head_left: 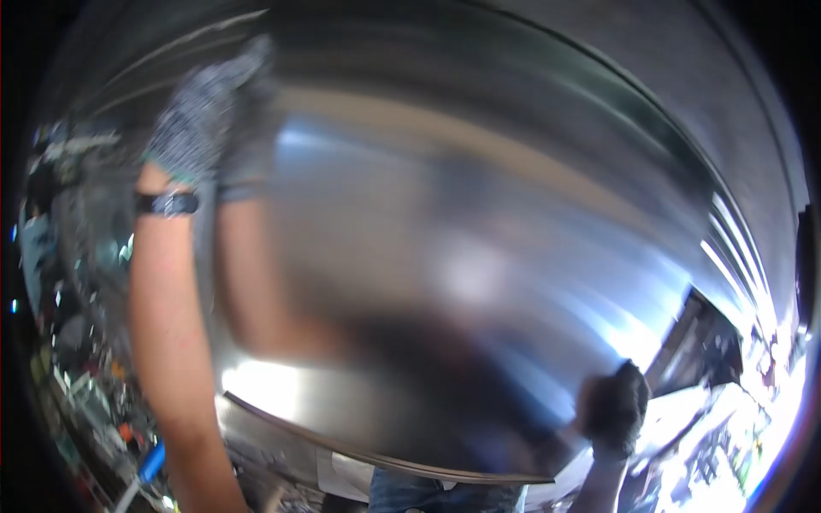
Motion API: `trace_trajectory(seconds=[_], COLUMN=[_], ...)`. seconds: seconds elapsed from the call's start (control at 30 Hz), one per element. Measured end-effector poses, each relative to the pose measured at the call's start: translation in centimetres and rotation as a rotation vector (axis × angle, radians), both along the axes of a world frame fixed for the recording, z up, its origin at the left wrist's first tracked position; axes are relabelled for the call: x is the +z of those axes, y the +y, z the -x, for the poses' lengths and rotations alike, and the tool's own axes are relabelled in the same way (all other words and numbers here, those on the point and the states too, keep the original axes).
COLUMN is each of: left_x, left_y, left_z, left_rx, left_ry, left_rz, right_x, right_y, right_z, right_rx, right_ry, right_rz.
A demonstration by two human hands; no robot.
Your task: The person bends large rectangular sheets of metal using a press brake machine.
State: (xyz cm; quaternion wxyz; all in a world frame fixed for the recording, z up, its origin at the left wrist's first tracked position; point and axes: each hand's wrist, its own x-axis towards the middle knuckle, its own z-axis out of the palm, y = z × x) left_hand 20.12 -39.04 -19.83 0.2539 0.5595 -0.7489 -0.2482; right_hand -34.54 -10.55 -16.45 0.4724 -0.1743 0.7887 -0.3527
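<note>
A large, shiny metal sheet (376,231) fills most of the view, tilted in front of my body and mirroring my arm. At upper left, my left hand (201,115), in a grey knitted glove, is at the sheet's left edge. Its fingers point up and to the right, closed together at the sheet; the fingertips are blurred. A dark wristwatch (168,203) is on that wrist. Down at lower right, my right hand (617,409), in a dark glove, is closed around the sheet's right edge near its lower corner.
Cluttered small items (103,419) lie at lower left, including a blue object (152,462). Bright, glaring clutter (710,453) fills the lower right. A dark opening or panel (697,342) appears beyond the sheet's right edge. My jeans (445,496) show below the near edge.
</note>
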Motion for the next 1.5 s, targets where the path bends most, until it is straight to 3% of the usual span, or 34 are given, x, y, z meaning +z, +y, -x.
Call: trace_trajectory(seconds=[0.03, 0.1, 0.17, 0.2, 0.23, 0.3, 0.33, 0.4, 0.43, 0.47, 0.5, 0.53, 0.57, 0.63, 0.67, 0.7, 0.77, 0.8, 0.83, 0.9, 0.93, 1.0, 1.03, 1.1, 1.17, 1.2, 1.23, 1.3, 1.37, 1.43, 1.5], left_x=[0.4, 0.0, -1.4, -3.1, -2.6, -0.6, -0.8, -1.0, -0.3, 0.2, 0.1, -2.0, -2.2, -2.6, 0.1, 0.5, 0.7, -0.3, -0.5, 0.3, 0.2, 0.7, 0.7, 1.0, 1.2, 1.3, 1.5, 2.1, 0.8, 0.2, 0.3], left_y=[0.0, -0.2, -0.6, -1.1, -1.2, -1.0, -0.9, -0.4, -0.9, -0.9, -1.0, -1.9, -2.0, -1.7, -0.2, -0.1, -0.7, -0.4, -1.2, -2.3, -2.3, -1.0, -1.0, -0.8, -0.7, -0.5, -0.4, -0.5, -1.1, -1.4, -1.5], left_z=[0.0, -1.4, -2.4, -4.4, -4.4, -4.1, -4.1, -4.2, -3.9, -3.5, -3.3, -7.7, -8.0, -8.6, -3.3, -2.2, -0.5, -3.7, -6.2, -6.6, -6.8, -1.8, -1.7, -1.7, -0.7, 0.0, 0.6, 1.4, -3.0, -5.5, -6.2], left_rx=[0.037, 0.014, 0.283, -0.039, -0.063, -0.208, -0.220, -0.061, -0.065, -0.130, -0.202, -0.425, -0.436, -0.506, -0.398, -0.410, 0.070, -0.275, -0.284, -0.477, -0.483, -0.161, -0.157, -0.372, -0.398, -0.420, -0.415, -0.176, -0.241, -0.294, -0.152], left_ry=[0.016, 0.120, 0.769, -0.060, -0.048, -1.306, -1.302, -0.670, -0.677, -1.194, -1.707, -2.134, -2.133, -2.511, -2.374, -2.375, -2.006, -2.406, -2.415, -1.016, -1.026, -2.455, -2.460, -2.577, -2.619, -2.654, -2.658, -2.427, -2.516, -2.602, -2.344], left_rz=[-0.067, -0.146, -0.439, -0.057, -0.054, 0.114, 0.122, -0.077, -0.075, 0.024, 0.139, 0.389, 0.390, 0.447, 0.228, 0.227, -0.145, 0.216, 0.222, 0.171, 0.175, 0.101, 0.110, 0.066, 0.039, 0.003, 0.006, 0.036, 0.118, 0.204, 0.136], right_x=[0.2, 0.5, 1.7, 0.9, 0.8, 0.5, 0.1, 0.0, 0.2, 0.5, 1.0, 1.5, 1.6, 0.5, 0.2, -0.1, -0.8, -0.3, -0.4, -0.7, -1.1, -1.3, -1.4, -1.5, -1.3, -1.1, -1.1, -1.4, -1.4, -1.3, -2.2], right_y=[-0.6, -0.2, -1.2, -1.0, -0.9, -1.2, -0.8, -0.7, -1.5, -2.1, -2.6, -3.0, -3.3, -2.5, -1.8, -1.4, -1.1, -1.4, -1.3, -1.1, -0.9, -0.6, -0.5, -0.5, -0.6, -1.0, -1.1, -0.7, -0.6, -0.9, 0.5], right_z=[-0.8, 0.6, -0.4, -0.7, -0.8, -0.5, 0.0, 0.5, 0.9, 0.5, 0.5, 0.5, 0.6, 0.9, 1.4, 1.4, 1.2, 1.3, 1.1, 0.9, 0.9, 1.2, 1.3, 1.4, 1.0, 0.5, 0.3, 0.8, 1.0, 0.9, 0.8], right_rx=[0.019, 0.067, 0.008, -0.104, -0.127, 0.020, 0.097, 0.161, 0.229, 0.367, 0.354, 0.342, 0.337, 0.275, 0.210, 0.206, 0.294, 0.250, 0.242, 0.212, 0.257, 0.290, 0.330, 0.345, 0.359, 0.226, 0.091, 0.142, 0.192, 0.200, 0.134], right_ry=[0.081, -0.093, -0.235, -0.253, -0.240, -0.292, -0.225, -0.136, -0.053, 0.077, 0.075, 0.048, 0.019, -0.055, -0.130, -0.135, -0.176, -0.231, -0.241, -0.193, -0.129, -0.134, -0.128, -0.125, -0.123, -0.206, -0.289, -0.323, -0.360, -0.334, -0.401], right_rz=[0.036, -0.029, 0.012, 0.084, 0.090, 0.106, 0.095, 0.067, 0.043, 0.149, 0.139, 0.112, 0.090, 0.049, 0.000, -0.008, 0.168, 0.023, 0.022, -0.013, 0.084, 0.066, 0.041, 0.042, 0.036, 0.057, 0.075, 0.060, 0.046, -0.161, -0.034])
